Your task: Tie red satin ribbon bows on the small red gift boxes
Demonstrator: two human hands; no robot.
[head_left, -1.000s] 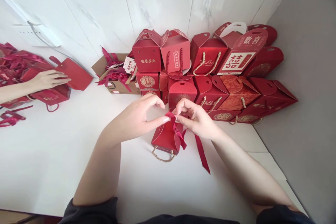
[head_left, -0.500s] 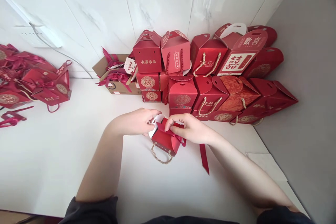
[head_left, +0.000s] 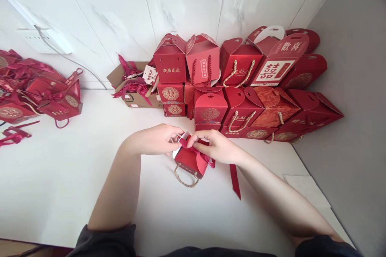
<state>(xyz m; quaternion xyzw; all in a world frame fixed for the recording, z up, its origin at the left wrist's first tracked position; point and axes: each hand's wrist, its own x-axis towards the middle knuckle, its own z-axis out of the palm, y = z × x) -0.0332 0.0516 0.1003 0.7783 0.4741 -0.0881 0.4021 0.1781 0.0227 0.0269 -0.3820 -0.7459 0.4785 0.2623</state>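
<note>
Head — left hand [head_left: 157, 140], right hand [head_left: 219, 147] grip box [head_left: 189, 161] — stack [head_left: 210, 109] close behind.

A small gift box [head_left: 190, 161] sits on the desk [head_left: 75, 176] between the left hand [head_left: 157, 140] and the right hand [head_left: 217, 147], its ribbon [head_left: 235, 181] trailing out below the right hand. Stacked gift boxes [head_left: 241, 88] line the wall behind the hands. A cardboard carton [head_left: 136, 99] stands behind the left hand, with ribboned boxes [head_left: 48, 98] far to its left.

White marble wall [head_left: 181, 4] behind white table [head_left: 60, 176], grey floor [head_left: 356, 128]
</note>
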